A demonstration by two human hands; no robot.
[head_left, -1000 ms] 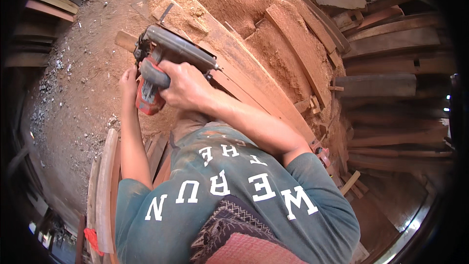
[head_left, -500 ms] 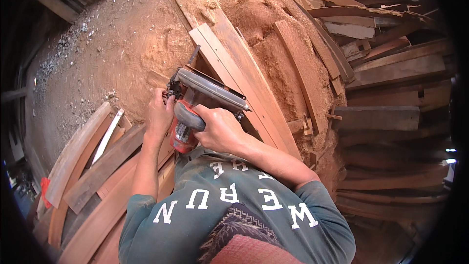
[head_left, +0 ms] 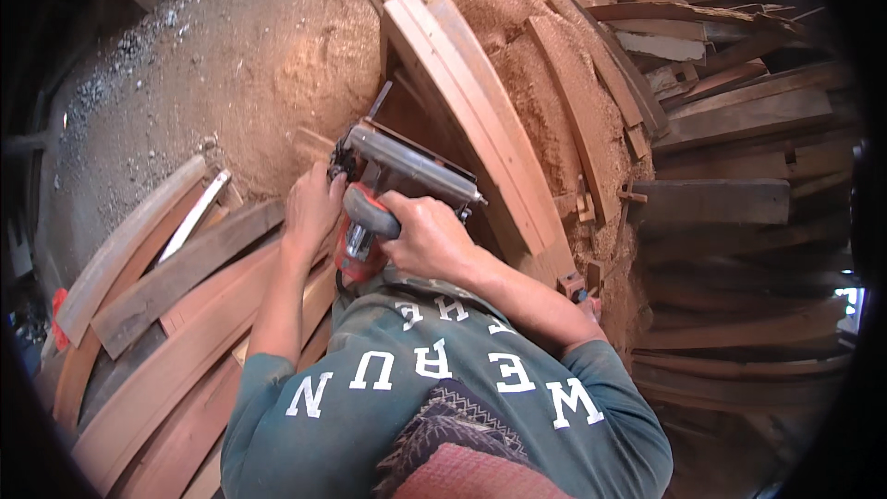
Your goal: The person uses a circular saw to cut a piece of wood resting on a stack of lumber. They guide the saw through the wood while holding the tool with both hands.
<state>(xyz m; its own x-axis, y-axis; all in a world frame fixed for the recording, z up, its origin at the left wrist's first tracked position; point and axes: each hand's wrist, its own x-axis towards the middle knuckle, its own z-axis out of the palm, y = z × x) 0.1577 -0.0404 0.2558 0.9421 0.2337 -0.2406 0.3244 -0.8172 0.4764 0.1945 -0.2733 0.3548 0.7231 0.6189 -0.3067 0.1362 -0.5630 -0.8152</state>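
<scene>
I hold a red and grey power tool (head_left: 416, 171) with a long metal body and a thin rod sticking up from its front end. My right hand (head_left: 425, 236) grips its curved rubber handle. My left hand (head_left: 312, 203) has its fingers curled at the black fitting (head_left: 340, 159) on the tool's left end; part of them is hidden. Just beyond the tool, pale reddish planks (head_left: 467, 106) lie lengthwise over a wider board.
Loose boards (head_left: 194, 333) lie stacked at lower left, beside bare dirt (head_left: 203, 65) with gravel. Sawdust heaps and curved offcuts (head_left: 568, 120) lie right of the planks. A large pile of timber (head_left: 739, 120) fills the right side.
The tool and both hands appear further right and lower than a second ago. My left fingers have come onto the black fitting. The view has shifted, showing more boards at lower left.
</scene>
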